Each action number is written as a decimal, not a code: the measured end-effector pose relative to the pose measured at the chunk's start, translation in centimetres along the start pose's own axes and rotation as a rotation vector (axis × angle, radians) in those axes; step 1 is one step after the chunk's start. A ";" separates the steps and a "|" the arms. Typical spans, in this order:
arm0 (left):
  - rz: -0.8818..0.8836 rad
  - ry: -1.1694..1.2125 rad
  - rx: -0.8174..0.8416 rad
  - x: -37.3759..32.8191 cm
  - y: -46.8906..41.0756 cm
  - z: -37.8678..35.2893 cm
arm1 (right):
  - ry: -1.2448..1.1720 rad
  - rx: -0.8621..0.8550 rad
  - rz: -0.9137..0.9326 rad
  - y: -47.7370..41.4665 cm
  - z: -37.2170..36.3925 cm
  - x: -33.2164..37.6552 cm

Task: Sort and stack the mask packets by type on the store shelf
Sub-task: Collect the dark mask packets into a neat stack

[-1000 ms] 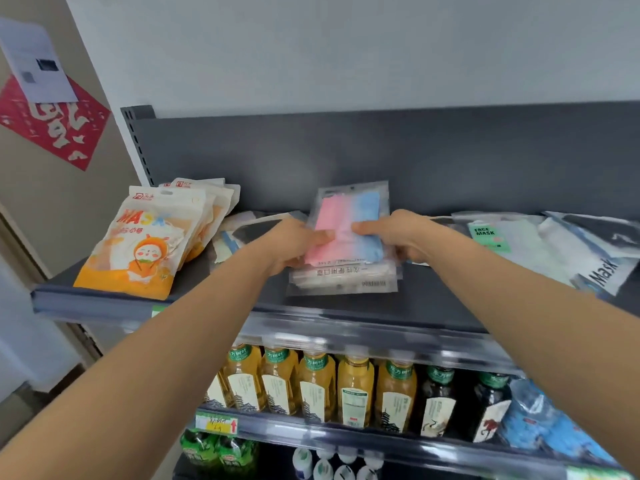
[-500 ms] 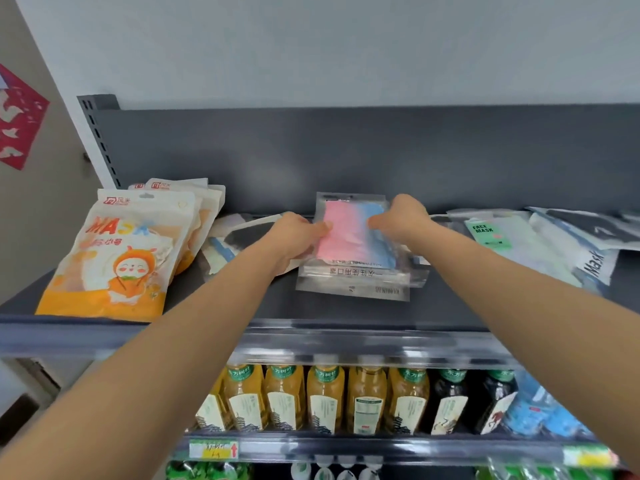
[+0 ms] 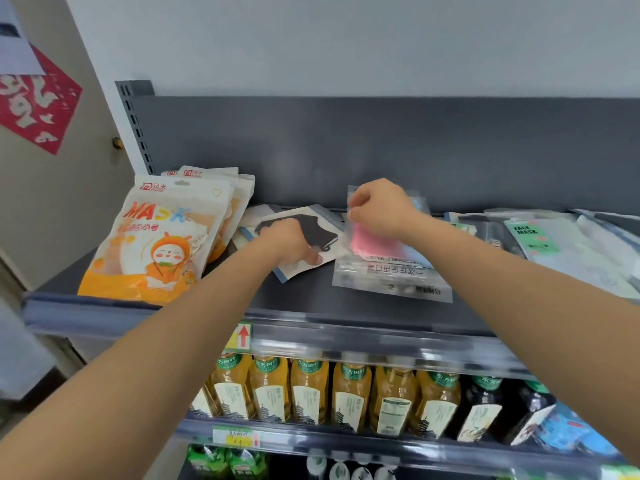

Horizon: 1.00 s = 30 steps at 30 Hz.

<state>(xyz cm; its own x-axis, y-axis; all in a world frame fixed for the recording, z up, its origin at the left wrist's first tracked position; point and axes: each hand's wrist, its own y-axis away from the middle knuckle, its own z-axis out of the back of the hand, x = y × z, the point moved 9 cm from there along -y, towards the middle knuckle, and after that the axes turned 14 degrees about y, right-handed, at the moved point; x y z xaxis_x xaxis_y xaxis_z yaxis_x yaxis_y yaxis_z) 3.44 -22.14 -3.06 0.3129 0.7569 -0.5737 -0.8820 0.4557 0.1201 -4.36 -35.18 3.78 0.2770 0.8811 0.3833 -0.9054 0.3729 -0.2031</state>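
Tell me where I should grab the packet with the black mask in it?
Pinch the near edge of the black mask packet, coming from the front of the shelf, thumb on top. It lies flat and thin with that corner poking toward you, while its far side sits among other packets. The left hand holds it just there.

orange packet [image 3: 145, 244], left end of shelf [image 3: 311, 308]: "MASK" printed large, "风米" at top | clear packet [image 3: 391, 278], shelf middle: upside-down line, read as "一次性使用口罩" | pale packet [image 3: 540, 244], right end: "FACE MASK" in green | tea bottles [image 3: 311, 393], lower shelf [image 3: 346, 441]: "东方树叶" on neck bands | yellow tag [image 3: 242, 336], shelf front edge: red up-arrow
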 end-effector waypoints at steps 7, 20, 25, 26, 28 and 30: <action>0.025 -0.024 0.013 0.4 0.1 -0.3 | -0.018 0.092 0.169 -0.7 -0.2 1.8; 0.004 -0.195 -0.146 -1.1 1.5 1.4 | 0.048 0.186 0.355 -0.8 -0.7 2.6; -0.071 -0.080 -0.314 -2.0 2.3 3.2 | 0.089 0.222 0.376 -0.6 -1.1 2.4; -0.087 -0.006 -0.360 -2.3 2.6 3.8 | 0.089 0.219 0.369 -0.7 -1.1 2.2; -0.094 0.096 -0.437 -2.7 2.9 5.1 | 0.071 0.206 0.343 -1.1 -0.9 1.7; -0.079 0.083 -0.415 -3.0 2.5 5.4 | 0.047 0.203 0.319 -1.4 -0.9 1.3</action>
<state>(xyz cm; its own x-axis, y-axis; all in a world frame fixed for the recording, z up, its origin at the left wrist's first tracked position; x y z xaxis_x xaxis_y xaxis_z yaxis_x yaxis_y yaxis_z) 2.21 -20.72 3.37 0.3708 0.6794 -0.6331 -0.9287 0.2709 -0.2531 -2.48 -34.32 3.74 -0.0186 0.9578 0.2869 -0.9925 0.0169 -0.1207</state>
